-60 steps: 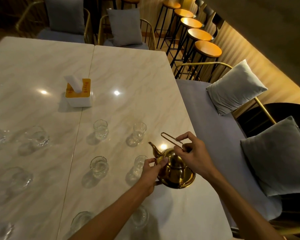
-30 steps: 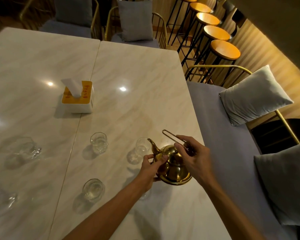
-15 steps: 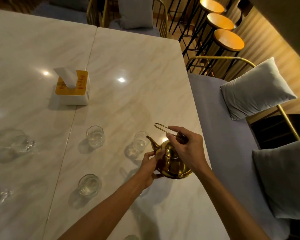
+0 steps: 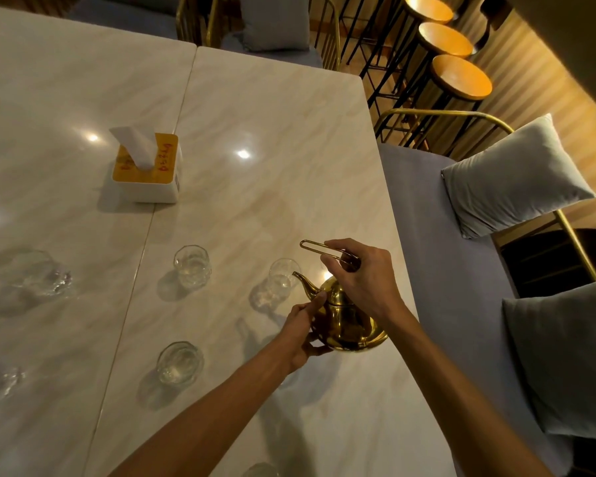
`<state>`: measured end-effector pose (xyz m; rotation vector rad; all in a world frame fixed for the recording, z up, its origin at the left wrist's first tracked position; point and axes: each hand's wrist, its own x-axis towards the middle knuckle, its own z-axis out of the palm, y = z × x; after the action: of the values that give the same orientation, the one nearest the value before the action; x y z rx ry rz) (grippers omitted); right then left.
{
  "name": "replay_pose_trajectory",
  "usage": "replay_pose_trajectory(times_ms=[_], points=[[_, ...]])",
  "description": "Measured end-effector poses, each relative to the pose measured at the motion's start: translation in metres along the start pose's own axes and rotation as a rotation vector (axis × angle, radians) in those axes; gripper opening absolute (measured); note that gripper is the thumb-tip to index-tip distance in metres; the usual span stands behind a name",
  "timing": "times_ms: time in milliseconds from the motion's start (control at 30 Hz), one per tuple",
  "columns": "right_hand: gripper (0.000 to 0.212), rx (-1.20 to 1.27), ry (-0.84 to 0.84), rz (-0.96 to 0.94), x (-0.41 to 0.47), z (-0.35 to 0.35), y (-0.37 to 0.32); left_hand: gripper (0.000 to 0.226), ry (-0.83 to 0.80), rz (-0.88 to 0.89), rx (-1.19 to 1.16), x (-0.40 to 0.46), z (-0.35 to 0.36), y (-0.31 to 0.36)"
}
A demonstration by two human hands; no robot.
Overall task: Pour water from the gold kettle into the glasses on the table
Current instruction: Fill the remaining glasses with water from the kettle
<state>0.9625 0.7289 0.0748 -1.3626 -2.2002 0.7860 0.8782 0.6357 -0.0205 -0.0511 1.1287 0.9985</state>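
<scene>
Roughly, left to right:
Far-left glasses: two blurred glasses point(image 4: 43, 275) and point(image 4: 9, 378) stand on the left slab of the marble table point(image 4: 272, 132); whether they hold water cannot be told.
Tissue box: a white box with a yellow top point(image 4: 145, 170) sits near the seam between the two slabs, a white tissue sticking up from it.
Middle glasses: one glass point(image 4: 191, 266) stands just right of the seam, and another glass point(image 4: 179, 362) stands nearer the person, both upright and well apart from each other.
Glass at the spout: a clear glass point(image 4: 280, 277) stands upright just left of the kettle's spout tip; no stream of water shows.
Left hand: the left hand point(image 4: 301, 330) cups the kettle's left side, the fingers curled against the body and the thumb under its lower edge.
Gold kettle: the gold kettle point(image 4: 350, 325) is near the right edge of the table, between the two hands, spout pointing left toward the nearest glass; whether its base touches the table cannot be told.
Right hand: the right hand point(image 4: 362, 275) is above the lid, fingers pinching the thin looped wire handle point(image 4: 319, 247).
Near-edge glass: a glass rim point(image 4: 260, 470) shows at the bottom edge.
Right side: a grey bench point(image 4: 437, 270) with grey cushions point(image 4: 513, 177) runs beside the table, and round-seated bar stools point(image 4: 460, 75) stand beyond.
</scene>
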Motion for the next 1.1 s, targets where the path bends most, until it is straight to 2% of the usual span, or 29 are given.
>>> replay_pose_trajectory(times_ms=[200,600,1100], points=[[0.034,-0.033,-0.036,0.007,0.006,0.002,-0.006,0.037,-0.06,-0.031,-0.027,0.002,-0.001,-0.001],[0.035,-0.158,-0.085,-0.005,0.015,0.002,-0.024,0.048,-0.078,-0.05,-0.147,-0.002,-0.001,0.0],[0.034,-0.209,-0.107,-0.032,0.021,-0.004,-0.04,0.05,-0.153,-0.022,-0.169,-0.011,0.002,0.003]])
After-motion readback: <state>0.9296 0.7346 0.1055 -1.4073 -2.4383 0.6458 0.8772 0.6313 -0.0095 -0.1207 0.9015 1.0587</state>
